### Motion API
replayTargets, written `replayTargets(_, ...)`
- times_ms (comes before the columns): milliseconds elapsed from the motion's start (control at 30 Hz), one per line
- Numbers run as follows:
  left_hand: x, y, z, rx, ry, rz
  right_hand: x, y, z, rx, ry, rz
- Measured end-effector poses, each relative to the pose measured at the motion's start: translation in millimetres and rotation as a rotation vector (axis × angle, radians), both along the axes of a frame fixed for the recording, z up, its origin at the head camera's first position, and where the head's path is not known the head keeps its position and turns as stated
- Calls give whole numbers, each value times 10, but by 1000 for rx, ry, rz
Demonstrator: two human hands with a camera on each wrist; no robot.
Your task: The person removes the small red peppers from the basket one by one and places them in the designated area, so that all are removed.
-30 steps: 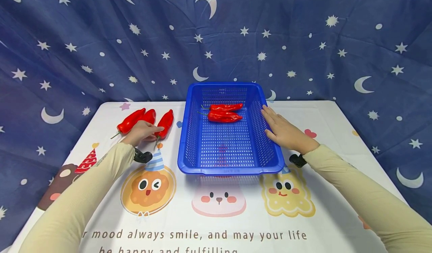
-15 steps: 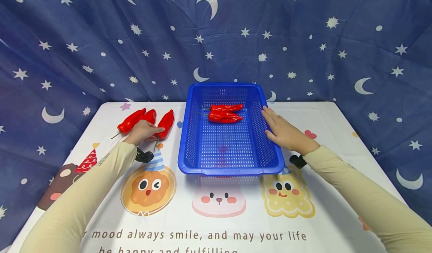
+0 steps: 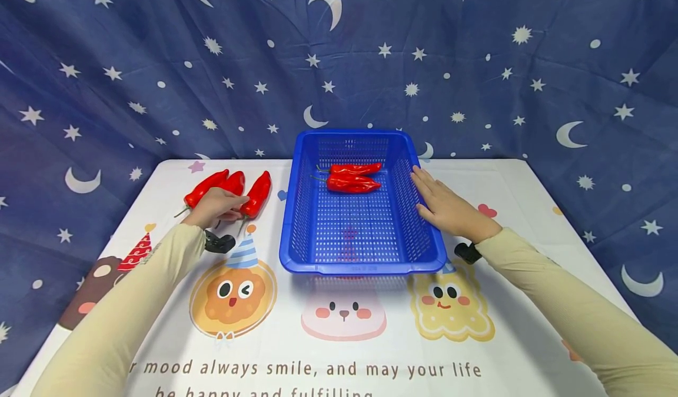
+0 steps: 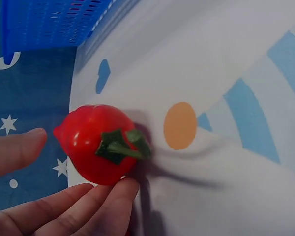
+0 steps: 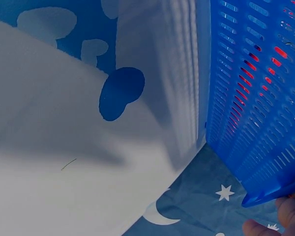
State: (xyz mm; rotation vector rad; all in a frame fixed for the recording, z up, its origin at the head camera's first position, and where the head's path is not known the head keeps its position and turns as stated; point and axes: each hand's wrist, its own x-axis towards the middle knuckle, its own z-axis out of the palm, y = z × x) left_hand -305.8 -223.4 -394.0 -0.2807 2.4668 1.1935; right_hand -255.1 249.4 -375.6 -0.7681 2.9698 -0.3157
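In the head view, a red chili pepper (image 3: 258,194) lies on the table left of a blue plastic basket (image 3: 365,267). My left hand (image 3: 214,206) is at its left side. From the left wrist, several fingers (image 4: 113,206) touch the pepper's underside, while the thumb (image 4: 19,150) stands a little apart from it. Two more red peppers, a left one (image 3: 203,190) and one partly behind the hand (image 3: 236,180), lie beyond. Straight fingers of my right hand (image 3: 447,206) rest against the basket's right rim. Inside the basket, two red peppers (image 3: 354,183) lie side by side.
A white printed tablecloth (image 3: 339,350) with cartoon figures and lettering covers the table. Behind it hangs a dark blue curtain (image 3: 360,50) with stars and moons, close to the basket's far rim.
My left hand has shifted slightly left, its fingers drawing back from over the nearest pepper, which has barely moved. The right hand and basket have stayed in place.
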Motion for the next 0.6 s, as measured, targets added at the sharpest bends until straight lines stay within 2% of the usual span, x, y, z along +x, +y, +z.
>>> replayTargets(133, -4, -35, 22, 34, -20, 14, -4, 1, -1, 3, -1, -1)
replayTargets(367, 30, -120, 120, 146, 17, 0, 1, 2, 5, 1, 3, 6)
replayTargets(600, 65, -141, 212, 122, 6, 18, 3, 8, 13, 0, 13, 22)
